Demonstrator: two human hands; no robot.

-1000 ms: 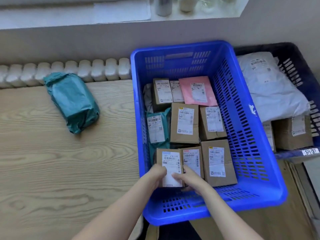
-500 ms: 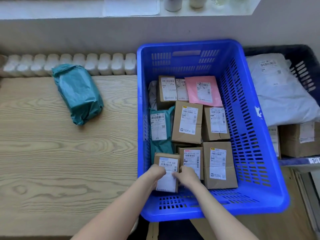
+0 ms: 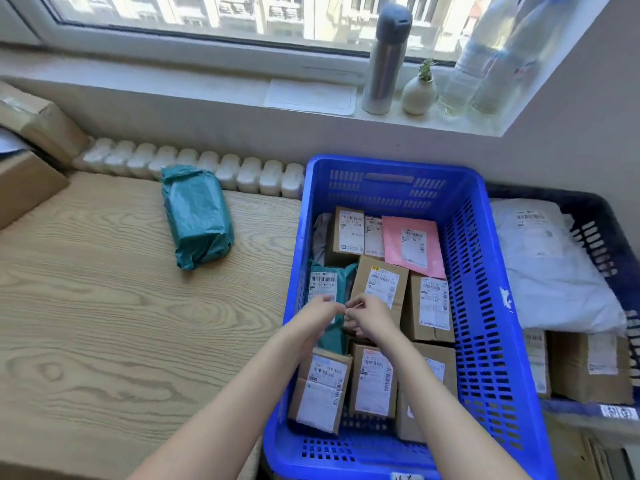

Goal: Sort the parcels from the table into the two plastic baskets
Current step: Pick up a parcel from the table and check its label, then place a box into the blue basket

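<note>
**Teal parcel waits alone on the bench**

Teal plastic-wrapped parcel, soft and oblong, lies on the pale wood-grain bench in the upper left-centre of the frame, just in front of a row of white ribbed radiator tops. It looks like the only parcel on the bench itself not yet sorted. Its long axis runs from the far edge toward the viewer, tilted slightly to the right at the near end.

Both hands hover together over the middle of the bright blue slotted plastic basket, right of centre. The left hand and the right hand meet fingertip to fingertip above a teal labelled pouch and brown cardboard boxes; the fingers are curled, but whether they pinch anything cannot be told.

From the hands, the teal parcel lies up and to the left, well apart, across the basket's left wall. The left hand is nearer, so it is probably the one to reach; a grasp across the short width would suit the parcel's lie.

A dark blue plastic basket at the right edge holds a white poly mailer.
</note>
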